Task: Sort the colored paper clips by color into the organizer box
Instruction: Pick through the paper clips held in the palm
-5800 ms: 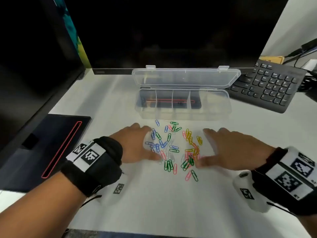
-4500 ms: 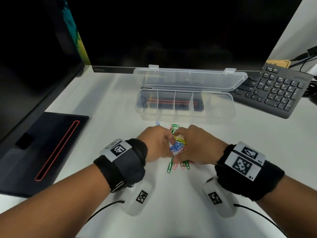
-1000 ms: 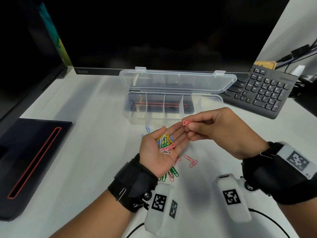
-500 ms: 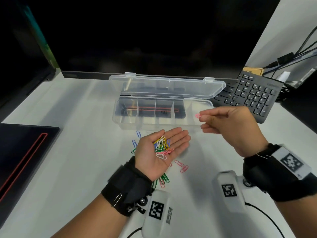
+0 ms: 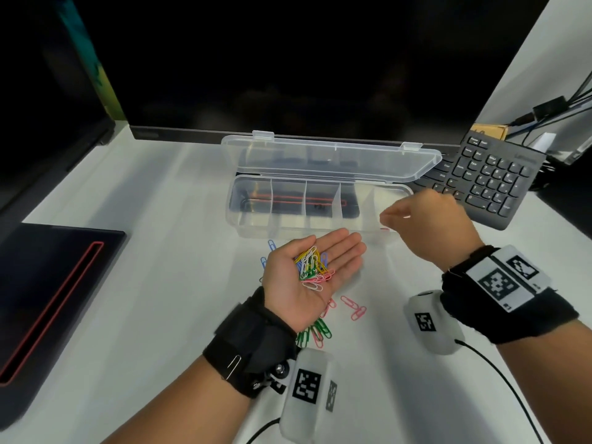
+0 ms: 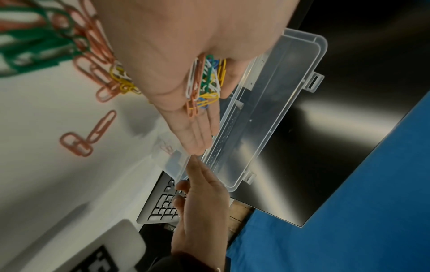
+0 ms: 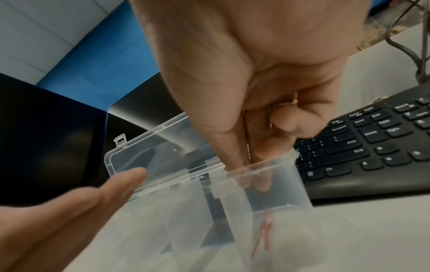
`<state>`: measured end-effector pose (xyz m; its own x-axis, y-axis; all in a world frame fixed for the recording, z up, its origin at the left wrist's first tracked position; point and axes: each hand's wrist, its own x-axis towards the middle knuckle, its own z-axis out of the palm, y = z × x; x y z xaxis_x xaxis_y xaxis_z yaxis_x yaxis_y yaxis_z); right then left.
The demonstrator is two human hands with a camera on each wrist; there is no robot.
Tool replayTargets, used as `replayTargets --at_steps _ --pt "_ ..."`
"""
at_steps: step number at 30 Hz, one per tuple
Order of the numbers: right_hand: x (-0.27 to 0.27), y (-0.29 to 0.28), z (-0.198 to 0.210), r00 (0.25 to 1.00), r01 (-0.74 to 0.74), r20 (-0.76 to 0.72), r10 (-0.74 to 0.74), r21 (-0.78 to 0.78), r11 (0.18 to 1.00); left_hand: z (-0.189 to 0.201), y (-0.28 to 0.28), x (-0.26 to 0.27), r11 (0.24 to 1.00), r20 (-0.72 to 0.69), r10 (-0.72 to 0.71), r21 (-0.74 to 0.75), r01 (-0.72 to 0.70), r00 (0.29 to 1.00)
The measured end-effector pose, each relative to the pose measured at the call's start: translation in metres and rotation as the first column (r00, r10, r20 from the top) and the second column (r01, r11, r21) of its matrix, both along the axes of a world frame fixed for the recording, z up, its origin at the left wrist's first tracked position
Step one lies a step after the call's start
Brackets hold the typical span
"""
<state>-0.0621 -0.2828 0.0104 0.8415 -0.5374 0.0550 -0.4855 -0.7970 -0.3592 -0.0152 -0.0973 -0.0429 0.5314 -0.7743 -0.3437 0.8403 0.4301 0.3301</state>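
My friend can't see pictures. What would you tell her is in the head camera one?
A left hand lies open, palm up, heaped with colored paper clips. The right hand reaches over the right end of a clear organizer box; more clips lie on the white desk.

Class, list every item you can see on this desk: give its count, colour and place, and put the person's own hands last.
Organizer box: one, clear, lid open, mid-desk.
Pink clip: one, in the box's rightmost compartment.
Loose clips: several, pink, green, blue, on the desk.
Mixed clips: a handful, on the left palm.
Keyboard: one, black, right.
Monitor: one, black, behind.
Laptop: one, dark, left.
Left hand: palm up, flat.
Right hand: over the box's right end; grip blurred.
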Motion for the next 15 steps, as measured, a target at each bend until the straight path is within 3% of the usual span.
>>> replayTargets --at_steps 3,5,8,10,15 --pt "-0.004 0.01 0.008 0.983 -0.085 0.154 0.098 -0.092 0.992 -0.001 0.0 0.001 0.999 -0.006 0.043 -0.015 -0.043 0.999" --pt "-0.008 0.027 0.021 0.949 -0.183 0.249 0.194 -0.065 0.981 -0.002 0.0 0.002 0.995 -0.012 0.093 -0.021 -0.093 0.996" --pt "-0.016 0.055 0.033 0.921 -0.382 0.124 0.37 0.093 0.919 -0.003 0.0 0.002 0.988 -0.039 0.142 -0.048 -0.144 0.989" --pt "-0.018 0.066 0.031 0.899 -0.434 0.005 0.438 0.155 0.888 -0.004 0.0 0.002 0.986 -0.034 0.156 -0.061 -0.158 0.987" --pt "-0.015 0.077 0.014 0.886 -0.46 -0.081 0.457 -0.01 0.888 -0.007 0.001 0.003 0.984 0.02 0.177 -0.031 -0.176 0.984"
